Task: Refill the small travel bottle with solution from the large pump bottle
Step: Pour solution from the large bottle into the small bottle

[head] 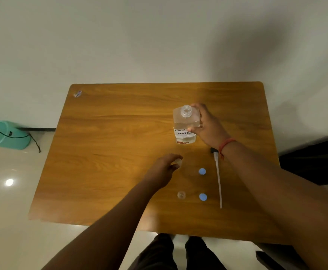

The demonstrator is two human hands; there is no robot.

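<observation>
The large clear bottle (185, 123), with a white label reading "SOLUTION", has its neck open and its pump off. My right hand (207, 123) grips it from the right side, near the middle of the wooden table (110, 152). The pump head with its long dip tube (218, 178) lies on the table under my right wrist. My left hand (164, 168) holds a small clear travel bottle (178, 163), mostly hidden by the fingers. A second small clear bottle (181, 195) stands uncapped closer to me. Two blue caps (202, 171) (203, 197) lie to its right.
A small wrapper-like scrap (77, 93) lies at the table's far left corner. A teal bucket (7, 137) with a dark cable stands on the floor to the left. A dark piece of furniture (315, 162) borders the table on the right.
</observation>
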